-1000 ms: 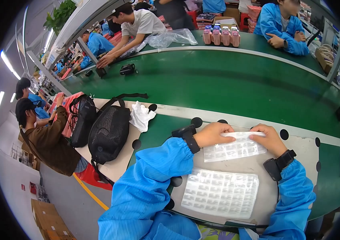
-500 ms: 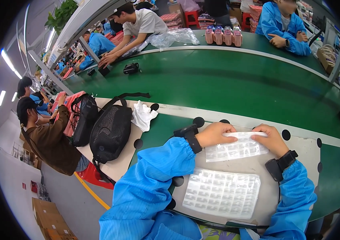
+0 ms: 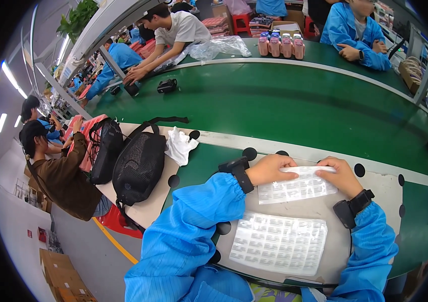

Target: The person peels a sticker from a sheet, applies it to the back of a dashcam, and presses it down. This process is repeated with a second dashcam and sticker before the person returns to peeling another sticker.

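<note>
The upper label sheet [image 3: 299, 189] looks thin and glossy, a white oblong with fine printed rows, just beyond a larger label sheet [image 3: 278, 243] lying flat on the pale surface [image 3: 382, 189]. Leftward sit a rounded black mesh bag [image 3: 139, 168] and a crumpled white cloth [image 3: 179, 146]. Each grip — left hand [image 3: 273, 169], right hand [image 3: 340, 176] — pinches the upper sheet's far edge, partly hiding it.
</note>
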`<state>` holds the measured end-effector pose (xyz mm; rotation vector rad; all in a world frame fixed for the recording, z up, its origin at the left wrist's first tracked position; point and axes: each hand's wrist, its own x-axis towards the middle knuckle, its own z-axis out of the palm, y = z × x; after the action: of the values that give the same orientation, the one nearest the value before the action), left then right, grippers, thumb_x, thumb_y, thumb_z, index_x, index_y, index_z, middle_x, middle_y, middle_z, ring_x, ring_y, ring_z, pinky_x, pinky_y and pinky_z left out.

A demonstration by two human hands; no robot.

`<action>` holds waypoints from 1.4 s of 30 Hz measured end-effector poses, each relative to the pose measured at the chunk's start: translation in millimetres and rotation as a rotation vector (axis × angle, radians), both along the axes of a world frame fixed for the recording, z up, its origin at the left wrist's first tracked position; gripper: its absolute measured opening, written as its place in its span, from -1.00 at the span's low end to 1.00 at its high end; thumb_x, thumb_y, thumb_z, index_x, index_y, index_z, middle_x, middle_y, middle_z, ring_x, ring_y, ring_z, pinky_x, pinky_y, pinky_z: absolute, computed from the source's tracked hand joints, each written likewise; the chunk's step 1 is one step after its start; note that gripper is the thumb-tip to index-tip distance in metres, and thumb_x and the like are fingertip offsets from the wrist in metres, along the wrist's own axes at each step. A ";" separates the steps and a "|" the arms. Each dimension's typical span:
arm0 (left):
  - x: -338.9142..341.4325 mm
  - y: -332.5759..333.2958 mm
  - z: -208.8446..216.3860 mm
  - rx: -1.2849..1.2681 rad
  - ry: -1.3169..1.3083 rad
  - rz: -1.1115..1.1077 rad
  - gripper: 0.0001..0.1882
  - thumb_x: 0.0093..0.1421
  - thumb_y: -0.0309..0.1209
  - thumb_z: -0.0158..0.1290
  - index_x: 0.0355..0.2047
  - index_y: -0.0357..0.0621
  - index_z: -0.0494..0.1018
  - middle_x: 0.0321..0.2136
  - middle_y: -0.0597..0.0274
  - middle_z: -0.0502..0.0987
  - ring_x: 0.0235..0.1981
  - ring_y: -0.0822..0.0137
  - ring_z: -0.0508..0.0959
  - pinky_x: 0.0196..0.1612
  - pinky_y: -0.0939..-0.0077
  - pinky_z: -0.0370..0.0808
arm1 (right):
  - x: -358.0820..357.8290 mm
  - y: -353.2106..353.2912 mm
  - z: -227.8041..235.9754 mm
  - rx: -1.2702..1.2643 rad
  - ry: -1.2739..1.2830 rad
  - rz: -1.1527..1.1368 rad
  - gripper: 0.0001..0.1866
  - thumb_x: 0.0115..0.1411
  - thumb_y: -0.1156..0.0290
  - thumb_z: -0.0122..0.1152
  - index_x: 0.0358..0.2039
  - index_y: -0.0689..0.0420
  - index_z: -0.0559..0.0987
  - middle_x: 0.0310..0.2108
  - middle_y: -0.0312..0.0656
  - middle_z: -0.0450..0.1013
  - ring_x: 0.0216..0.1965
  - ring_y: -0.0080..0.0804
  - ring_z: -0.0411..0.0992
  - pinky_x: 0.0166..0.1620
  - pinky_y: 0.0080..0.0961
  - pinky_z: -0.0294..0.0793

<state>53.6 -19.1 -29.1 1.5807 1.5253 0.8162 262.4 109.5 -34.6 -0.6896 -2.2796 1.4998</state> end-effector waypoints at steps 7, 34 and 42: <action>-0.8 -0.4 -1.5 -0.003 0.013 0.006 -0.71 0.07 -0.28 0.12 -0.27 -0.22 0.45 -0.47 0.30 0.52 -0.46 0.53 0.46 -0.37 0.66 0.37 | -1.9 -1.6 1.7 -0.039 -0.011 -0.005 -0.81 0.00 0.44 0.22 -0.38 0.26 0.54 -0.42 -0.24 0.46 -0.42 -0.55 0.41 -0.33 -0.64 0.40; -3.7 -2.9 -5.0 0.122 0.085 0.035 -0.76 -0.02 -0.35 0.16 -0.32 -0.11 0.46 -0.47 0.21 0.50 -0.43 0.23 0.51 -0.42 0.47 0.43 | -6.6 0.1 3.5 -0.072 0.046 0.038 -0.82 -0.11 0.62 0.17 -0.40 0.26 0.53 -0.39 -0.14 0.40 -0.34 -0.39 0.37 -0.25 -0.57 0.35; -5.2 -2.4 -8.6 0.174 0.072 0.023 -0.77 -0.02 -0.33 0.16 -0.34 -0.09 0.46 -0.52 0.20 0.46 -0.48 0.19 0.48 -0.45 0.40 0.40 | -7.8 -2.1 3.0 0.018 0.015 -0.020 -0.84 -0.13 0.62 0.19 -0.44 0.26 0.53 -0.43 -0.13 0.42 -0.36 -0.33 0.38 -0.28 -0.54 0.35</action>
<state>48.4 -21.5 -37.7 1.7379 1.5609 0.9350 254.6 107.4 -31.6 -0.6924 -2.2657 1.4691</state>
